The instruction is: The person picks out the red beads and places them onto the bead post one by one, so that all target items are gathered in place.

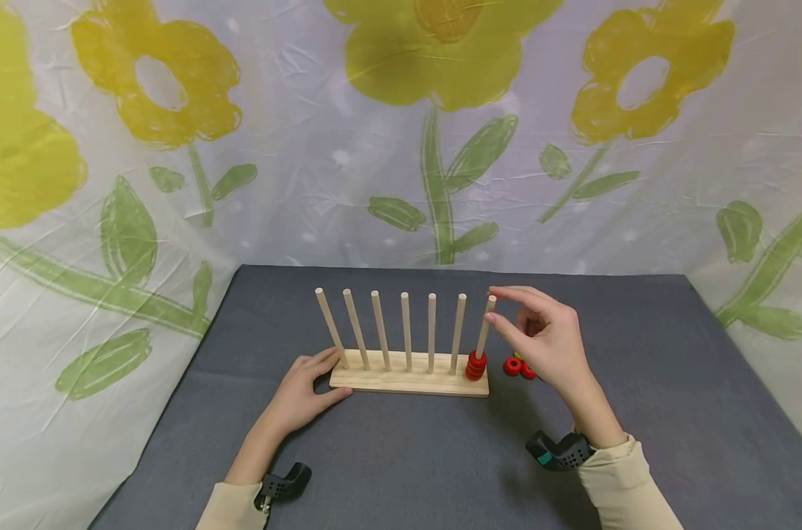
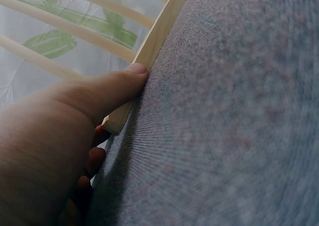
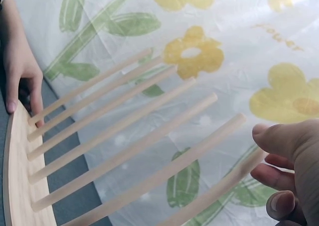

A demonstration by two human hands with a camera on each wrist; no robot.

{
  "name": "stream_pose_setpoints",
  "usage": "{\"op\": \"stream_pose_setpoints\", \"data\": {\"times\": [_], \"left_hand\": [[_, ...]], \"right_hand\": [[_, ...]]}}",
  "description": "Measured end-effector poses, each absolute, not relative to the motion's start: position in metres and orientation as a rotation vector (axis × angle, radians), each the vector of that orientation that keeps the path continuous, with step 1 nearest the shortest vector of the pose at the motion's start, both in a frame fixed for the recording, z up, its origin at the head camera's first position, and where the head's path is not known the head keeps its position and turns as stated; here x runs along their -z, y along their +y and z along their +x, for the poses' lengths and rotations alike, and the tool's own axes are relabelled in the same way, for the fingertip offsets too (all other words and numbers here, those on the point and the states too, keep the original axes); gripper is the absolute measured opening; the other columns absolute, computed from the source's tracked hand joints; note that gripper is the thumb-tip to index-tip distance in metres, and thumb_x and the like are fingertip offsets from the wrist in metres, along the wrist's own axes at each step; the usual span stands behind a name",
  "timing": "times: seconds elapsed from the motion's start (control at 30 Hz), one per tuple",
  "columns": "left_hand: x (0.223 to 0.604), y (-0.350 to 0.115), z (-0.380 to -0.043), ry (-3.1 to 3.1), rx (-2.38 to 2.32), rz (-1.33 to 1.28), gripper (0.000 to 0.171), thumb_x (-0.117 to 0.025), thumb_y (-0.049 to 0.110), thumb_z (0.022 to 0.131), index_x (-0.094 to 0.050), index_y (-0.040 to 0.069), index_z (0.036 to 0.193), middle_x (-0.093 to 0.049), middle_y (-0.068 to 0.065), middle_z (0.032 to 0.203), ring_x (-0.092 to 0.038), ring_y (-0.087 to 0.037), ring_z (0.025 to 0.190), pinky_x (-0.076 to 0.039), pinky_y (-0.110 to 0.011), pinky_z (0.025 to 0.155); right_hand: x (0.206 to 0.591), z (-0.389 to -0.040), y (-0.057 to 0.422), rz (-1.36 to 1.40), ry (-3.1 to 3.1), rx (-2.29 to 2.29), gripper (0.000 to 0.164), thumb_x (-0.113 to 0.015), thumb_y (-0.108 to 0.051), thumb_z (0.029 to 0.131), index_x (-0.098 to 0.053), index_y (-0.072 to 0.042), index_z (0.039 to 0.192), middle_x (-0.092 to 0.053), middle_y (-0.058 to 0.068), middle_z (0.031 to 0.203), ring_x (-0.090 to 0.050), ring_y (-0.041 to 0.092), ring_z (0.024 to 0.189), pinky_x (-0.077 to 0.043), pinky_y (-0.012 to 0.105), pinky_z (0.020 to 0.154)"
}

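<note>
A wooden peg stand (image 1: 391, 379) with a row of several upright pegs sits on the dark cloth. My left hand (image 1: 302, 390) grips its left end, thumb (image 2: 132, 71) along the front edge of the base and fingers behind. Red rings (image 1: 476, 366) are stacked low on the rightmost peg. At that peg's top is my right hand (image 1: 540, 335), thumb (image 3: 269, 138) and index finger spread around the tip, no ring visible between them. The right wrist view shows the peg (image 3: 219, 191) reaching up to these fingertips; its lower end is outside that view.
Loose red rings (image 1: 512, 366) and a yellow-green piece (image 1: 517, 355) lie right of the stand, partly hidden behind my right hand. A flower-printed sheet (image 1: 295, 184) hangs behind the cloth-covered table (image 1: 401, 456) and along its sides.
</note>
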State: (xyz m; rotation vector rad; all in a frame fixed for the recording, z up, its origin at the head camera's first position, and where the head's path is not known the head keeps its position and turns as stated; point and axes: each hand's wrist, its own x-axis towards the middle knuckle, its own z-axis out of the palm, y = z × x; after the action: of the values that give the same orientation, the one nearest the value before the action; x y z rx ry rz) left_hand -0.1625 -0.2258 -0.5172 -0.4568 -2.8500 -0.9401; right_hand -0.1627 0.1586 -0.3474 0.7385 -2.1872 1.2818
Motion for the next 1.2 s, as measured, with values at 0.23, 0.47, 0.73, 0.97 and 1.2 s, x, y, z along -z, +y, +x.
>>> {"op": "stream_pose_setpoints", "data": {"times": [0.23,0.47,0.73,0.97,1.2], "left_hand": [[0.517,-0.225,-0.163,-2.853,0.951,-0.446,0.074,-0.081,0.042,0.088,-0.055,0.005,0.147,-0.048,-0.011,0.152,-0.049,-0.029,0.121,-0.041,-0.055,0.098],[0.518,-0.226,-0.163,-2.851,0.941,-0.454,0.074,-0.080,0.042,0.089,-0.055,0.004,0.147,-0.048,-0.011,0.152,-0.049,-0.029,0.120,-0.042,-0.054,0.098],[0.516,-0.225,-0.163,-2.849,0.934,-0.456,0.074,-0.080,0.042,0.089,-0.055,0.003,0.146,-0.048,-0.012,0.152,-0.049,-0.030,0.120,-0.041,-0.055,0.098],[0.515,-0.224,-0.162,-2.848,0.926,-0.456,0.074,-0.081,0.041,0.089,-0.055,0.003,0.146,-0.049,-0.013,0.151,-0.050,-0.030,0.120,-0.041,-0.055,0.098],[0.515,-0.224,-0.162,-2.847,0.934,-0.459,0.074,-0.081,0.040,0.088,-0.055,0.003,0.146,-0.048,-0.012,0.152,-0.050,-0.030,0.120,-0.041,-0.055,0.098]], "right_hand": [[0.348,-0.164,0.161,0.722,-2.203,-1.273,0.034,-0.082,0.006,0.083,-0.075,-0.001,0.116,-0.071,0.004,0.102,-0.040,0.008,0.047,-0.031,0.025,0.041],[0.348,-0.164,0.170,0.731,-2.201,-1.254,0.033,-0.081,0.010,0.082,-0.074,0.003,0.114,-0.072,0.008,0.103,-0.041,0.012,0.046,-0.031,0.026,0.042],[0.365,-0.173,0.195,0.680,-2.228,-1.193,0.035,-0.081,0.010,0.081,-0.075,0.000,0.114,-0.072,0.005,0.099,-0.040,0.009,0.045,-0.031,0.025,0.042],[0.392,-0.188,0.223,0.633,-2.274,-1.144,0.038,-0.084,-0.001,0.083,-0.077,-0.013,0.118,-0.071,-0.007,0.103,-0.042,0.005,0.046,-0.032,0.023,0.042],[0.399,-0.188,0.240,0.550,-2.307,-1.107,0.036,-0.085,-0.007,0.085,-0.077,-0.018,0.119,-0.070,-0.008,0.094,-0.041,0.006,0.045,-0.032,0.024,0.043]]}}
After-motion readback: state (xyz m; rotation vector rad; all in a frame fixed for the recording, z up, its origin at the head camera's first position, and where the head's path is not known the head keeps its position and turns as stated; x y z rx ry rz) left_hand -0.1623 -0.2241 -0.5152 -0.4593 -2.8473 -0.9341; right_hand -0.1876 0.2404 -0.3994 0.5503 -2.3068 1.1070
